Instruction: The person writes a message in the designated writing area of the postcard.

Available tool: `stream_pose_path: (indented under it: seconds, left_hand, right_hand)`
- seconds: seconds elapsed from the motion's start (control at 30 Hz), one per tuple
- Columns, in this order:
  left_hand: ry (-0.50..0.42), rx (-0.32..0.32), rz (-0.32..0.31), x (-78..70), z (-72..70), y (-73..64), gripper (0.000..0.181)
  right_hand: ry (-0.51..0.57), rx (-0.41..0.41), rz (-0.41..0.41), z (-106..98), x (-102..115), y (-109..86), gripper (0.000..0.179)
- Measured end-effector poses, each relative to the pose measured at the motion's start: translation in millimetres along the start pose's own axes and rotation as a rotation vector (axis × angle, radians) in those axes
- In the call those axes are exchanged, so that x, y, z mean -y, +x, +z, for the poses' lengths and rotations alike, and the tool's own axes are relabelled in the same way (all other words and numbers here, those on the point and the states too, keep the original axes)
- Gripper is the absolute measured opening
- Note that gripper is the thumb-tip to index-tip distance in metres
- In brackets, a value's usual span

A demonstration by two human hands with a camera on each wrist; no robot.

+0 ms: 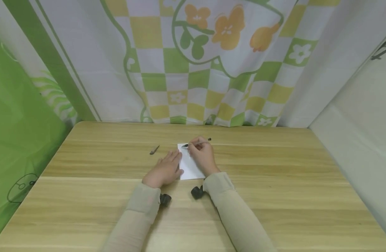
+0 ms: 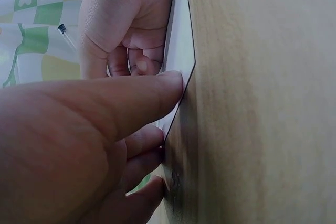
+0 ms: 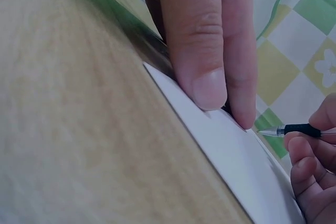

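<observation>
A small sheet of white paper (image 1: 188,168) lies on the wooden table, its surface blank where it shows. My right hand (image 1: 204,156) pinches a pen (image 1: 204,141) with a clear barrel and dark grip, the tip close over the paper's upper left part. In the right wrist view the pen (image 3: 302,129) points toward the fingers of the other hand. My left hand (image 1: 165,169) rests flat along the paper's left edge. Its thumb presses the near left corner of the sheet in the left wrist view, with the fingers (image 2: 143,156) on the edge farther along.
A pen cap (image 1: 154,149) with a clip lies left of the paper. Black wrist cameras (image 1: 165,200) sit under both cuffs. Behind the table (image 1: 274,196) hangs a checked curtain (image 1: 177,77); a green cloth (image 1: 19,115) is at the left and a white panel (image 1: 359,108) at the right.
</observation>
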State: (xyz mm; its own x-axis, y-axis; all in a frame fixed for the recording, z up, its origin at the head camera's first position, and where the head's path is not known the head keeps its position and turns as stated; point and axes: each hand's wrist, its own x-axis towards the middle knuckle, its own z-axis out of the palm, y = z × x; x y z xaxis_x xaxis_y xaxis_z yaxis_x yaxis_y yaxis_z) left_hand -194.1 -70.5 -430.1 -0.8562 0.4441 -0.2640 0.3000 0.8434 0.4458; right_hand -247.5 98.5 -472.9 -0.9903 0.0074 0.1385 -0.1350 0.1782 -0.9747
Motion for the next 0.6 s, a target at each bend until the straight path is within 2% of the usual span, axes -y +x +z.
stream_pose_path:
  seconds: [0.3,0.6]
  left_hand:
    - [-0.01,-0.002,-0.003,0.4,1.9,1.3,0.069]
    - [-0.014,0.025,-0.022,-0.5,-0.1,1.4,0.07]
  right_hand:
    - [-0.03,0.014,-0.004,0.7,-0.3,0.4,0.006]
    - [-0.052,0.018,-0.021,1.5,-2.4,1.6,0.007]
